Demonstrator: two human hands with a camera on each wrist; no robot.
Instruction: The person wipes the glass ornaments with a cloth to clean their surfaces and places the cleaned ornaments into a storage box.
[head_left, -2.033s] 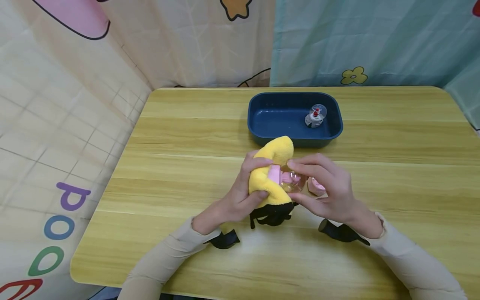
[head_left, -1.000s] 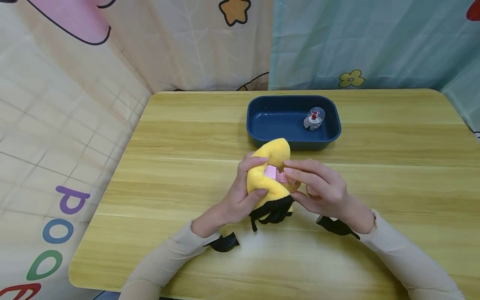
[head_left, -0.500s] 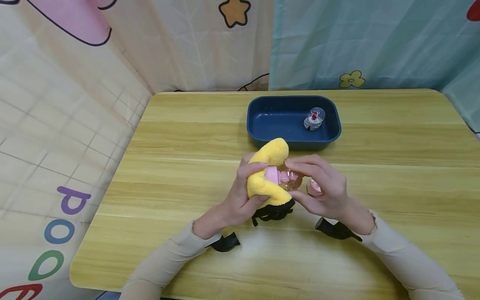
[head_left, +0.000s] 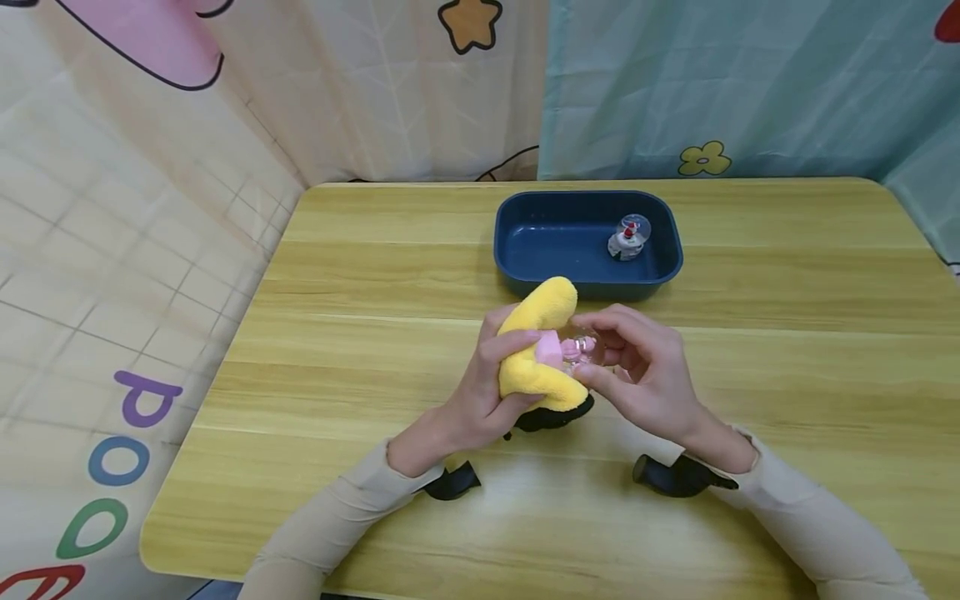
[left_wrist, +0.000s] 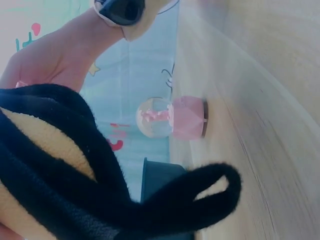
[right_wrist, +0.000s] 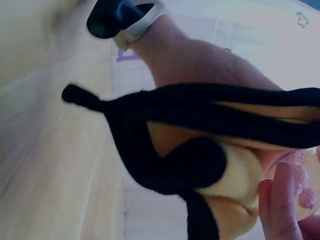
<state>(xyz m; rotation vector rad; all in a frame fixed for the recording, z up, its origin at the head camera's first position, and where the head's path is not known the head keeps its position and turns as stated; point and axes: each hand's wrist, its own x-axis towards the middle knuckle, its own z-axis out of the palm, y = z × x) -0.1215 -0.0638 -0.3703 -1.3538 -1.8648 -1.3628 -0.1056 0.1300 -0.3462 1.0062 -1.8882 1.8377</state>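
Observation:
My left hand [head_left: 487, 379] grips a yellow plush cloth with black trim [head_left: 540, 387], folded around the pink base of a small snow globe [head_left: 550, 348]. The globe lies sideways with its clear dome toward the right and a pink figure inside. My right hand [head_left: 637, 358] holds the dome between thumb and fingers. In the left wrist view, the cloth's black loops hang in front. A second pink snow globe [left_wrist: 187, 117] stands upright on the table, mostly hidden behind my right hand in the head view. The right wrist view shows black strips [right_wrist: 165, 112] across the cloth.
Beyond the hands a dark blue bin [head_left: 555, 283] stands on the wooden table [head_left: 375, 275]. Inside its right end is a white snow globe with red detail [head_left: 628, 237]. Printed curtains [head_left: 637, 83] hang behind the table. Black straps [head_left: 450, 482] show at both wrists.
The right thumb has moved up onto the dome's near side and the right fingers are more curled. The cloth has tilted, its black trim folding under. The left hand keeps its grip.

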